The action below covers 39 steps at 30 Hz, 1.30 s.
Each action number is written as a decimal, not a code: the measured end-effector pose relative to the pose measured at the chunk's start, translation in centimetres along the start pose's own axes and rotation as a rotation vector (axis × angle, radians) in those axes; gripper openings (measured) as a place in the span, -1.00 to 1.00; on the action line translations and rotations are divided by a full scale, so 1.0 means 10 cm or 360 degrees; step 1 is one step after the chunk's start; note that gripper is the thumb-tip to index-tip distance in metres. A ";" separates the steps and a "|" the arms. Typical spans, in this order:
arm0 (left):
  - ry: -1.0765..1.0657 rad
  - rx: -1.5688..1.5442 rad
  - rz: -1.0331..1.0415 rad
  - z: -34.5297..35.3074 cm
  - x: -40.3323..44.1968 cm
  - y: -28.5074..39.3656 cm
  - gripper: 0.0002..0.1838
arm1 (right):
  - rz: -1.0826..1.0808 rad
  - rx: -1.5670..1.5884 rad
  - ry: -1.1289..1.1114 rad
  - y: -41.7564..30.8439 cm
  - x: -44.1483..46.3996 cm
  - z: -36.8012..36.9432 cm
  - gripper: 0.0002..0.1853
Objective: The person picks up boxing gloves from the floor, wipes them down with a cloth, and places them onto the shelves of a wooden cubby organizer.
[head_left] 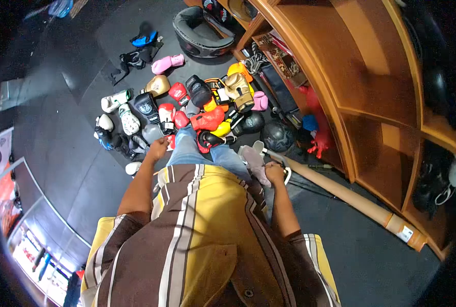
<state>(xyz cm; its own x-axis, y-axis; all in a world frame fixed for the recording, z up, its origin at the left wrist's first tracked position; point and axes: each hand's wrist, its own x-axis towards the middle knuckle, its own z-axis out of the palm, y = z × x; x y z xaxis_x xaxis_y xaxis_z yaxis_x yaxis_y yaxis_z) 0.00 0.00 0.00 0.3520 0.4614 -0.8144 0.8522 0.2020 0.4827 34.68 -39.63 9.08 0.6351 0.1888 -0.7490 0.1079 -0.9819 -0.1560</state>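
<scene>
My left hand is closed beside my jeans, close to a small red glove part; what its fingers hold, if anything, is hidden. My right hand is closed on a greyish-pink cloth hanging by my right leg. A white curved piece shows beside that hand. In front of me, boxing gloves lie in a loose heap on the dark floor: a red glove, a gold glove, a black glove and a white glove among several others.
To the right stands a curved wooden shelf unit. A long cardboard tube lies along its base, near a dark ball. A pink glove and a black padded ring-shaped item are farther off. A metal frame stands left.
</scene>
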 end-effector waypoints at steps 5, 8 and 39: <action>0.0032 -0.0066 0.0055 -0.02 -0.11 0.34 -0.59 | -0.0183 -0.0068 0.0279 0.37 0.12 0.34 -0.67; 0.0046 -0.0032 0.0061 -0.03 -0.11 0.31 -0.58 | -0.0255 -0.0004 0.0364 0.45 0.12 0.49 -0.65; -0.0577 0.1825 -0.0475 0.79 0.57 0.28 0.15 | -0.0529 -0.0134 0.0239 -0.91 2.63 2.37 -0.55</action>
<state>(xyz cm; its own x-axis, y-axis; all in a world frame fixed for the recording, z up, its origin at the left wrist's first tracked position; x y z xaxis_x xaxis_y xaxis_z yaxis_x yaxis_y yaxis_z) 7.43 -3.64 -5.82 0.0173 0.2247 -0.9743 0.6996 -0.6989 -0.1488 32.26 -25.27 -24.48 0.6592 0.4986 -0.5628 0.3854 -0.8668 -0.3164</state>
